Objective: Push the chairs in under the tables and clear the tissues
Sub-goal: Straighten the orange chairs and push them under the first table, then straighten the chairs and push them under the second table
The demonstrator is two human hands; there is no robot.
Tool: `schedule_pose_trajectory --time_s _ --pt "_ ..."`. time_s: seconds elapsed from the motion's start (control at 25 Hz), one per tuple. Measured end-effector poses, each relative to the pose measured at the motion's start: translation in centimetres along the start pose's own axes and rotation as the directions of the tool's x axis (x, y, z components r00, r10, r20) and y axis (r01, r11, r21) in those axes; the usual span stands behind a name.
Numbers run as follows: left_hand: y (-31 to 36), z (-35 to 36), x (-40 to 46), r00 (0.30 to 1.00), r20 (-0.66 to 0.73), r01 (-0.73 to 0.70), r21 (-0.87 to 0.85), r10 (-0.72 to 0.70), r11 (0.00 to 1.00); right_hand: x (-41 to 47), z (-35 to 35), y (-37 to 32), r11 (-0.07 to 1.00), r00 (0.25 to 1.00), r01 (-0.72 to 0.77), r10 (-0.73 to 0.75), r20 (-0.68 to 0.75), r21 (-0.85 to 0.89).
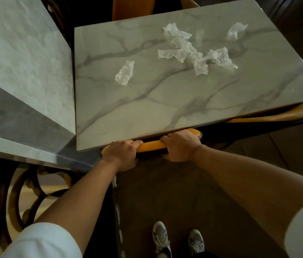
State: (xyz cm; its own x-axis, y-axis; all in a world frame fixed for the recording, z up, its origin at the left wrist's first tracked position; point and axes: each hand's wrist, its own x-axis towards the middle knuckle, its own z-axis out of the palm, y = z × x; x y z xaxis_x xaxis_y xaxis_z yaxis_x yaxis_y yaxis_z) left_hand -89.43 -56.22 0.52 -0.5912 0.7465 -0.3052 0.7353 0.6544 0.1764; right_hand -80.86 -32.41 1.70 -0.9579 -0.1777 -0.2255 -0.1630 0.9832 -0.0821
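My left hand (121, 154) and right hand (179, 146) both curled tight round orange chair back (151, 145), fingers over top rail. Chair sits at near edge of marble table (128, 112), seat hidden beneath tabletop. Crumpled tissues (182, 47) scattered on far half, one tissue (125, 72) lying apart. Second orange chair (277, 115) at right, mostly cut off. Grey shoes (160, 237) on dark floor.
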Motion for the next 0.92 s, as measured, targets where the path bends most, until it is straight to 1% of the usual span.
schedule_pose_trajectory --time_s 0.12,0.2,0.32,0.4,0.48,0.52,0.56,0.6,0.68,0.8,0.92 --pt "0.6 -0.5 -0.1 0.999 0.000 0.037 -0.032 -0.037 0.999 -0.2 -0.3 -0.3 0.999 0.999 -0.041 0.041 0.009 0.006" --pt "1.2 -1.1 -0.1 0.997 0.026 0.071 -0.036 -0.070 0.997 -0.3 -0.8 -0.5 0.998 0.998 -0.059 0.058 0.029 0.024" --pt "2.3 -2.0 -0.2 0.979 0.145 0.150 -0.018 -0.146 0.988 -0.5 -0.9 -1.1 0.994 0.991 -0.100 0.096 0.088 0.040" --pt "2.7 -2.7 -0.2 0.956 0.226 0.201 -0.040 -0.187 0.979 -0.8 -0.7 -2.0 0.984 0.982 -0.176 0.174 0.072 0.014" --pt "3.4 -2.8 -0.6 0.943 0.244 0.244 -0.046 -0.226 0.969 -1.7 -0.8 -2.9 0.956 0.955 -0.292 0.288 0.070 0.042" --pt "3.8 -2.5 -1.0 0.942 0.220 0.264 -0.020 -0.253 0.964 -2.5 -0.8 -3.3 0.944 0.944 -0.324 0.320 0.077 0.052" --pt "4.1 -2.2 -1.5 0.944 0.171 0.283 0.015 -0.281 0.959 -3.3 -0.8 -3.7 0.944 0.943 -0.326 0.321 0.083 0.055" --pt "4.6 -2.0 -2.2 0.949 0.103 0.296 0.050 -0.299 0.954 -4.2 -0.7 -3.9 0.950 0.950 -0.306 0.301 0.081 0.058" --pt "5.4 -1.6 -3.6 0.959 0.003 0.280 0.087 -0.282 0.956 -6.3 -0.5 -4.4 0.959 0.963 -0.268 0.262 0.071 0.097" --pt "7.2 -1.9 -4.9 0.977 -0.092 0.198 0.071 -0.191 0.978 -9.1 -0.1 -4.6 0.952 0.961 -0.277 0.272 0.057 0.133" --pt "11.1 -2.2 -4.6 0.979 -0.203 0.040 0.088 -0.021 0.995 -12.3 -0.1 -3.6 0.919 0.930 -0.367 0.368 0.018 0.142"
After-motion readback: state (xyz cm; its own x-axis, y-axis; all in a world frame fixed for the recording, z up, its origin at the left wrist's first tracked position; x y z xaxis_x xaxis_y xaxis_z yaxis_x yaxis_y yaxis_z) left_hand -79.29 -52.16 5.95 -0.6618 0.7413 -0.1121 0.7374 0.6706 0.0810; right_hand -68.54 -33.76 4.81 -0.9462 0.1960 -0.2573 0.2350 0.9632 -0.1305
